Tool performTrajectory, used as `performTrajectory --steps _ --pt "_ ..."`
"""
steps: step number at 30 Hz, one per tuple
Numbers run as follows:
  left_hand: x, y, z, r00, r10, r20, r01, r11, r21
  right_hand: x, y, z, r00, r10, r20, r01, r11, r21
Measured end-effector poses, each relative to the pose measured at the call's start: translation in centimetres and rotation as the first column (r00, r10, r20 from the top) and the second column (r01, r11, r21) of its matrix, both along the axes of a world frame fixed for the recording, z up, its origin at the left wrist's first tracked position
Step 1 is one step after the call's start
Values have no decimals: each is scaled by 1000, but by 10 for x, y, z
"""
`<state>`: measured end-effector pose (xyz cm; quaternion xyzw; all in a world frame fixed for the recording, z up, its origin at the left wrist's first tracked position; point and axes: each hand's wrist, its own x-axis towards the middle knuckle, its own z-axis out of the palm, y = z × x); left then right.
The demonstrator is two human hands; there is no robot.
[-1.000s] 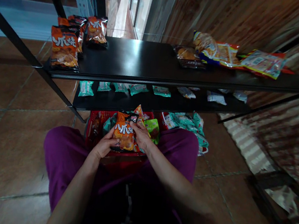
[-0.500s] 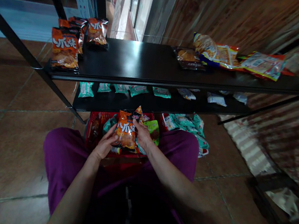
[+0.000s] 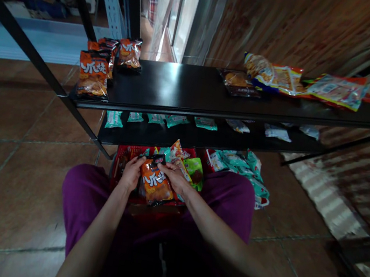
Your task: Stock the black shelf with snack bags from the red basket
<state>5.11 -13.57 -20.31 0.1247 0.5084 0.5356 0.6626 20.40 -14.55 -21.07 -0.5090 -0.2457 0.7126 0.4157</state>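
Note:
I hold an orange snack bag (image 3: 156, 183) with both hands over a red basket (image 3: 120, 158) between my knees. My left hand (image 3: 132, 173) grips the bag's left edge, fingers curled. My right hand (image 3: 174, 177) pinches its top right corner. The basket holds more packets, among them a green one (image 3: 196, 169). Matching orange bags (image 3: 92, 73) stand at the left end of the black upper shelf (image 3: 186, 89), straight ahead.
Mixed snack packs (image 3: 301, 82) lie at the shelf's right end. Small teal packets (image 3: 160, 119) line the lower shelf. A pile of teal bags (image 3: 244, 165) sits on the tiled floor by my right knee. A corrugated wall rises on the right.
The view has shifted slightly, so the shelf sits lower and further right. The orange bag has tilted and dropped a little toward the basket, and my left hand has moved up its edge.

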Motion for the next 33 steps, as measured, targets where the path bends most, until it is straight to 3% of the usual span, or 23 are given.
performTrajectory --steps 10,16,20,24,29,33 --pt "25 18 17 988 155 -6 -155 988 -10 0 -4 17 998 -21 -58 19 999 -33" --pt "29 26 27 984 179 -21 -179 984 -19 3 -7 28 993 96 -68 -90 992 88" --pt "31 27 39 981 194 -24 -194 981 1 10 -11 38 979 179 101 -196 959 202" --pt "29 36 62 984 174 -33 -172 983 56 10 -8 60 961 163 224 -224 934 278" --pt "17 65 105 999 17 -35 -9 973 231 0 14 100 981 81 178 -138 933 332" --pt "8 86 136 995 -34 -98 60 959 277 -10 35 124 990 38 137 -84 935 345"
